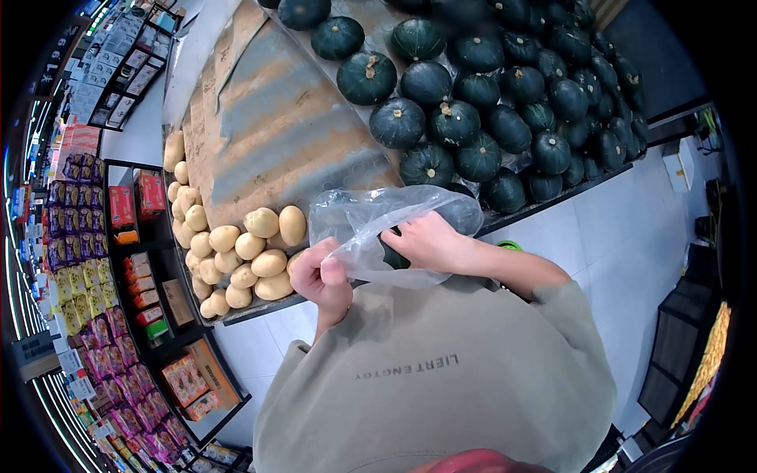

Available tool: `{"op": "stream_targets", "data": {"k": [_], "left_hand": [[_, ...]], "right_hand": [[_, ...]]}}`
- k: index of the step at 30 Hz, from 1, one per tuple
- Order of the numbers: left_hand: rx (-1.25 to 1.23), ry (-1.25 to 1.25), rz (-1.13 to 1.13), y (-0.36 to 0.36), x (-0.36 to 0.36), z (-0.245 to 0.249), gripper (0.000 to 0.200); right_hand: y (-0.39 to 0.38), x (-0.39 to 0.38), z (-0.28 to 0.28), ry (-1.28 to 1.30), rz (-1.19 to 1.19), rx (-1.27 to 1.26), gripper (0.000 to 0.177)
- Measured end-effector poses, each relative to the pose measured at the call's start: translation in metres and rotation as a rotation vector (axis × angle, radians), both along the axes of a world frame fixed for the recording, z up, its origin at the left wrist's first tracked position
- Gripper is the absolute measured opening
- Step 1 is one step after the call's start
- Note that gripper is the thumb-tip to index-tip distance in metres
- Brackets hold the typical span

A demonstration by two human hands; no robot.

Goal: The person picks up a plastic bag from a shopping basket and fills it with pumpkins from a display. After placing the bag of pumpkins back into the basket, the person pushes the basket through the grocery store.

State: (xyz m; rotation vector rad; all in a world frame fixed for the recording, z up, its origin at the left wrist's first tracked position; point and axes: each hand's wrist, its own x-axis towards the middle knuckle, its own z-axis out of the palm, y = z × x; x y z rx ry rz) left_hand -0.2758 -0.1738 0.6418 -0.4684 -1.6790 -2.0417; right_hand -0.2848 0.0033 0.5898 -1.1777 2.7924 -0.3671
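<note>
1. Head view: the left hand (322,276) is closed, thumb against bent fingers, pinching the gathered edge of a clear bag (335,217).
2. The right hand (430,243) has its fingers bent over a dark green squash (393,251); the thumb's exact placement is not clear.
3. The squash sits at the right hand's fingertips, among the folds of the bag, and is mostly covered by the hand and film. Whether it touches the bottom of the bag cannot be told.
4. The bag spreads between the hands and past the right wrist, in front of the near edge of the stand (284,134) and just above the shirt (441,386).
5. Pale potatoes (270,262) are heaped along the stand's left and near edges, some close beside the left hand.
6. Dark green squashes (398,122) are piled on the right part of the stand, with a brown and grey-blue surface between them and the potatoes.
7. Beyond the potatoes, on the left, are red boxes (150,194) on dark shelves (142,264) and rows of purple, yellow and pink packets (72,229).
8. Light floor tiles (623,229) show to the right; near the right forearm is a bright green item (509,245), too small to identify.
</note>
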Motion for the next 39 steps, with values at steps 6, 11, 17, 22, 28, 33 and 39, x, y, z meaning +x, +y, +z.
{"op": "stream_targets", "data": {"k": [6,11,17,22,28,33,39], "left_hand": [[0.126,-0.188,0.103,-0.004,-0.003,-0.004,0.032],[0.186,-0.231,0.131,-0.004,-0.006,-0.010,0.030],[0.196,-0.283,0.095,-0.001,-0.008,-0.014,0.032],[0.174,-0.270,0.119,0.001,-0.013,-0.015,0.031],[0.176,-0.247,0.121,-0.002,-0.010,-0.018,0.030],[0.141,-0.258,0.148,-0.001,-0.008,-0.017,0.031],[0.137,-0.254,0.151,-0.004,-0.004,-0.016,0.030]], "right_hand": [[0.029,-0.011,0.088,0.032,-0.063,-0.342,0.057],[0.077,-0.025,0.105,-0.206,-0.357,-0.958,0.067],[0.086,-0.021,0.075,-0.703,-0.338,-1.795,0.086],[0.071,-0.040,0.047,-1.493,0.556,-2.118,0.085],[0.075,-0.046,0.044,-1.338,0.259,-2.084,0.078],[0.075,-0.054,0.050,-1.193,-0.466,-1.999,0.049],[0.093,-0.125,0.088,-0.660,-0.632,-1.571,0.045]]}}
